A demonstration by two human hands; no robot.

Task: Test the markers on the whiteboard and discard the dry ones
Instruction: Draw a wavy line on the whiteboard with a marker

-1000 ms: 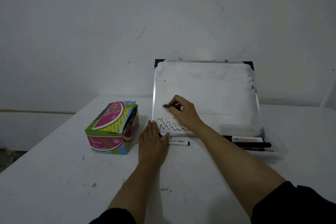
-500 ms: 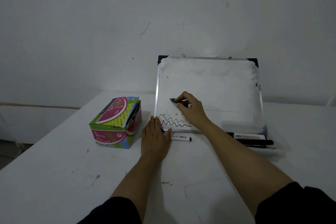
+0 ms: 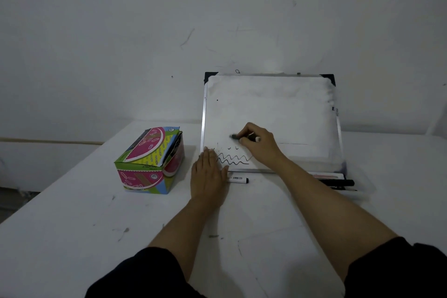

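The fingers [image 3: 244, 133] of the right hand [image 3: 260, 144] are curling around a marker [image 3: 242, 137], its tip touching the whiteboard [image 3: 271, 109]. The left hand [image 3: 208, 176] is lying flat on the table [image 3: 72, 237], fingers straight, touching the whiteboard's bottom corner.

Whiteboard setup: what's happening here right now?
A person is testing markers. The right hand holds a marker with its tip at the whiteboard, just above two dark wavy lines and a few faint strokes. The left hand lies flat at the board's lower left corner. A capped marker lies on the table in front of the board, more markers at its right. A colourful box sits left.
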